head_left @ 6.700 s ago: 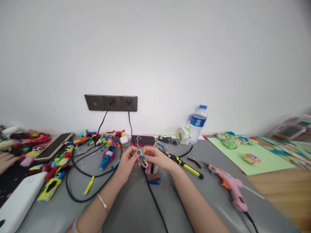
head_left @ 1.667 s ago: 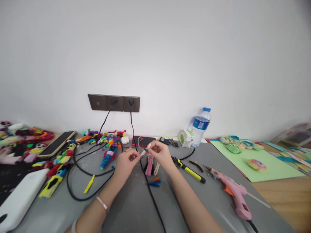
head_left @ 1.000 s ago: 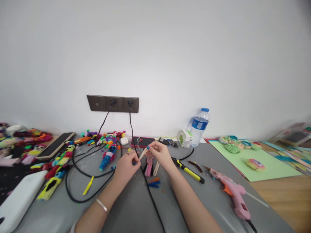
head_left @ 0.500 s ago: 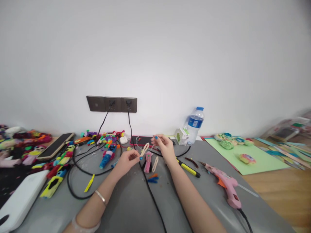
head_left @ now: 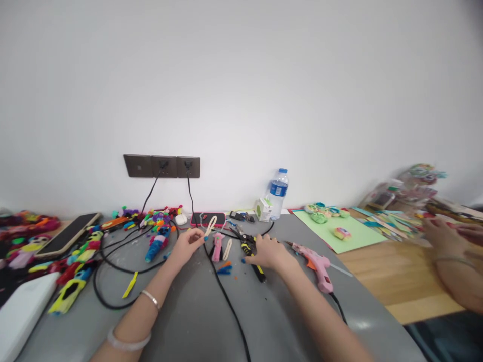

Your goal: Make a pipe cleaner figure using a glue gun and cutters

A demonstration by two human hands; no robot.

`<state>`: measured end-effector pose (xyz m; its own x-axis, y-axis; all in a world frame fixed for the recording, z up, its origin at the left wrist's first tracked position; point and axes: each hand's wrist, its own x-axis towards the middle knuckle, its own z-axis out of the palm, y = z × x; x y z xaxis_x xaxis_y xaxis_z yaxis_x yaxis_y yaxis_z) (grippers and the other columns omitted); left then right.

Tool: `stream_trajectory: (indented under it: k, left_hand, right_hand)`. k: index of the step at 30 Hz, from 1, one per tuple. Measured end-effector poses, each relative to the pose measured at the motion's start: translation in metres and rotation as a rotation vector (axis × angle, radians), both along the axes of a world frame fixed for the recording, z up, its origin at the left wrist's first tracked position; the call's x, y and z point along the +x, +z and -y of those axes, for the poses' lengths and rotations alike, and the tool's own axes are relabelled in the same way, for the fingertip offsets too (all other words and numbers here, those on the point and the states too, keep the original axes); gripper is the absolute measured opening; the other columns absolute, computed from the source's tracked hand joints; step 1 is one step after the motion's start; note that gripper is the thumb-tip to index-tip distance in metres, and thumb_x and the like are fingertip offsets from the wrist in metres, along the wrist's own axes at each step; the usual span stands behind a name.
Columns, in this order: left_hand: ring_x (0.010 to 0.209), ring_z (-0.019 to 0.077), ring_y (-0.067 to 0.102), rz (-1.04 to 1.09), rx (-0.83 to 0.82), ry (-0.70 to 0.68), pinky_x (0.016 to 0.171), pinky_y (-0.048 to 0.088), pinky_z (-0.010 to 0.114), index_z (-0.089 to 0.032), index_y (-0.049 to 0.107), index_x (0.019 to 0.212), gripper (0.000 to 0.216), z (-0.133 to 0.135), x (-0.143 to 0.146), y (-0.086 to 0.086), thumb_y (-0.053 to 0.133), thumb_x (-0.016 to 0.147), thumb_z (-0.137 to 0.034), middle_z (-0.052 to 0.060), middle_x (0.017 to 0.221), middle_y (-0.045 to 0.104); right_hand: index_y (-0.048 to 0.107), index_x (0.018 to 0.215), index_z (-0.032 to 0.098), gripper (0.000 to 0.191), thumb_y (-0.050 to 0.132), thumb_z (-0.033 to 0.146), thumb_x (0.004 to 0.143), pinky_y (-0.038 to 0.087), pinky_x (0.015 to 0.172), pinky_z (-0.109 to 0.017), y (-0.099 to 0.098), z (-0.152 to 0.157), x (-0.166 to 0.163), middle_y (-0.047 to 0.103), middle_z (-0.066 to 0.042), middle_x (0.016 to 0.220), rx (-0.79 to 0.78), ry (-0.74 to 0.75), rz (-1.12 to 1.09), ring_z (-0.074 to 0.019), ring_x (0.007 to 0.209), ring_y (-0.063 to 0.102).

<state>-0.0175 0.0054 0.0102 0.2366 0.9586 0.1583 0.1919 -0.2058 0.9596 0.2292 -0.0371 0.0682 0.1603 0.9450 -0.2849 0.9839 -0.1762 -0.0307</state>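
My left hand point(head_left: 188, 245) pinches a cream fuzzy pipe cleaner loop point(head_left: 211, 226) between thumb and fingertips, held upright above the table. My right hand point(head_left: 267, 253) reaches over a pair of pliers point(head_left: 247, 248) with black and yellow handles; its thumb and fingers are spread and partly cover them. Whether it touches the handles is unclear. Between the hands lies a small pink pipe cleaner figure point(head_left: 217, 246) with dark sides. A second cream loop point(head_left: 227, 249) rests beside it. Nearer to me are blue and orange fuzzy bits point(head_left: 225, 268).
A pink glue gun point(head_left: 317, 264) lies right of my right hand, near a green sheet point(head_left: 339, 234). Black cables point(head_left: 226, 291) cross the grey table. A water bottle point(head_left: 278, 193) stands by the wall. Colourful figures point(head_left: 156, 244) lie left. Another person's hand point(head_left: 445, 239) is far right.
My right hand has moved down from beside the loop to the pliers, its fingers spreading. My left hand still holds the loop. The view has turned right, and another person's hands now show.
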Motion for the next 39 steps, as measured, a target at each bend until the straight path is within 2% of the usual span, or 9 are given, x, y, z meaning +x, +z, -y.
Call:
stream_trajectory:
  k: [6, 10, 12, 15, 17, 22, 27, 32, 39]
  left_hand:
    - [0.052, 0.0099, 0.042, 0.014, 0.030, -0.007, 0.045, 0.031, 0.019, -0.017, 0.060, 0.072, 0.027, -0.001, 0.000, -0.001, 0.067, 0.073, -0.043, -0.003, 0.059, 0.050]
    - [0.051, 0.0098, 0.040, 0.012, 0.045, -0.025, 0.045, 0.030, 0.019, -0.017, 0.060, 0.073, 0.026, -0.003, 0.001, -0.004, 0.066, 0.073, -0.042, -0.004, 0.058, 0.048]
    - [0.051, 0.0099, 0.039, 0.011, 0.051, -0.024, 0.046, 0.030, 0.020, -0.017, 0.060, 0.073, 0.026, -0.004, 0.002, -0.005, 0.066, 0.073, -0.043, -0.004, 0.057, 0.047]
    - [0.050, 0.0099, 0.039, 0.015, 0.059, -0.010, 0.046, 0.030, 0.020, -0.017, 0.060, 0.071, 0.028, -0.005, 0.003, -0.005, 0.066, 0.072, -0.045, -0.004, 0.056, 0.047]
    - [0.050, 0.0100, 0.039, 0.023, 0.063, 0.010, 0.046, 0.030, 0.021, -0.017, 0.059, 0.069, 0.030, -0.005, 0.002, -0.004, 0.066, 0.070, -0.046, -0.004, 0.056, 0.048]
    - [0.050, 0.0106, 0.043, 0.043, 0.052, 0.079, 0.048, 0.032, 0.021, -0.017, 0.057, 0.070, 0.029, -0.008, -0.004, -0.006, 0.066, 0.070, -0.045, -0.004, 0.057, 0.050]
    - [0.055, 0.0133, 0.050, 0.019, 0.100, 0.131, 0.054, 0.038, 0.023, -0.017, 0.057, 0.070, 0.024, -0.011, -0.007, -0.005, 0.064, 0.071, -0.040, -0.001, 0.060, 0.055]
    - [0.059, 0.0148, 0.053, -0.149, 0.193, 0.172, 0.056, 0.039, 0.024, -0.018, 0.059, 0.068, 0.013, -0.008, -0.007, 0.000, 0.058, 0.076, -0.028, 0.000, 0.063, 0.058]
    - [0.062, 0.0171, 0.057, -0.203, 0.204, 0.193, 0.060, 0.042, 0.025, -0.019, 0.056, 0.070, 0.009, -0.007, -0.009, 0.001, 0.053, 0.077, -0.024, 0.000, 0.065, 0.061]
  right_hand:
    - [0.061, 0.113, 0.004, 0.055, 0.067, 0.042, 0.073, 0.045, 0.089, -0.042, -0.008, 0.012, 0.007, 0.056, -0.026, 0.121, 0.141, 0.003, -0.028, -0.0401, 0.114, 0.055]
    - [0.061, 0.096, 0.009, 0.041, 0.060, 0.044, 0.074, 0.047, 0.081, -0.041, 0.002, 0.028, 0.032, 0.065, -0.021, 0.102, 0.192, -0.066, -0.365, -0.0350, 0.097, 0.063]
    - [0.058, 0.093, 0.014, 0.036, 0.052, 0.046, 0.077, 0.049, 0.077, -0.038, 0.005, 0.033, 0.040, 0.068, -0.014, 0.092, 0.093, -0.068, -0.800, -0.0293, 0.088, 0.065]
    - [0.056, 0.097, 0.018, 0.038, 0.047, 0.047, 0.074, 0.051, 0.078, -0.038, 0.003, 0.029, 0.038, 0.069, -0.010, 0.091, -0.251, 0.056, -1.478, -0.0249, 0.085, 0.067]
    - [0.056, 0.097, 0.018, 0.038, 0.049, 0.042, 0.068, 0.052, 0.080, -0.038, 0.001, 0.018, 0.027, 0.069, -0.010, 0.090, -0.460, 0.126, -1.645, -0.0240, 0.084, 0.067]
    - [0.056, 0.092, 0.015, 0.030, 0.039, 0.035, 0.078, 0.053, 0.077, -0.037, -0.001, -0.015, -0.003, 0.067, -0.008, 0.080, -0.627, -0.018, -1.484, -0.0222, 0.078, 0.068]
    - [0.061, 0.088, 0.014, 0.029, 0.040, 0.033, 0.081, 0.053, 0.074, -0.032, -0.008, -0.038, -0.013, 0.065, -0.005, 0.073, -0.688, -0.005, -1.378, -0.0196, 0.073, 0.068]
    - [0.060, 0.082, 0.015, 0.028, 0.044, 0.038, 0.083, 0.053, 0.071, -0.032, -0.015, -0.047, -0.014, 0.065, -0.006, 0.071, -0.603, 0.016, -1.526, -0.0191, 0.068, 0.065]
    - [0.057, 0.080, 0.016, 0.030, 0.063, 0.045, 0.075, 0.051, 0.061, -0.029, -0.022, -0.044, -0.025, 0.051, 0.004, 0.058, -0.707, 0.025, -1.703, -0.0111, 0.049, 0.049]
